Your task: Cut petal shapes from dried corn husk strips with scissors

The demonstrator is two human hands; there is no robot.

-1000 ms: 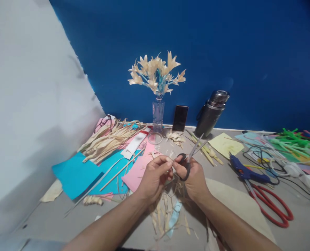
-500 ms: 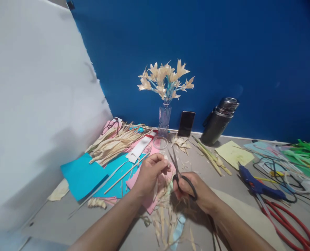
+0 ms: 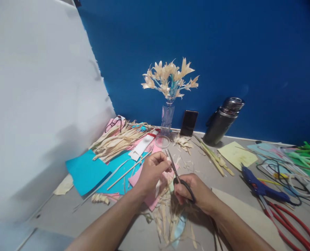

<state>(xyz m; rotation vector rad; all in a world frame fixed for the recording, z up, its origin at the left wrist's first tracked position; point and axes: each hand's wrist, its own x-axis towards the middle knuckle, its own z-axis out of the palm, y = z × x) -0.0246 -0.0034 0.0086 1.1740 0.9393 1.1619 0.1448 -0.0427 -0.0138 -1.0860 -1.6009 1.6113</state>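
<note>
1. Gripping a pair of scissors (image 3: 178, 179) in the right hand (image 3: 193, 190), with thumb and fingers closed round the dark handles.
2. Pinching the fingertips of the left hand (image 3: 155, 170) together; impossible to make out any piece between them.
3. Parted since a second ago, when meeting at the fingertips; now a little apart, with only the blades reaching across the gap.
4. Swung the scissors round as well: leaning up to the right then, pointing up and slightly left now. Narrowed the blades since half a second ago, though not clearly closed.
5. Judging by this, switched from fingering with both hands to working with the blades just beside the left fingertips; too unclear to tell touching from apart.
6. Held between both hands, above pale dry scraps (image 3: 164, 223) and pink paper (image 3: 136, 177), on the near side of a clear bottle (image 3: 167, 122) of pale flowers (image 3: 170, 75).
</note>
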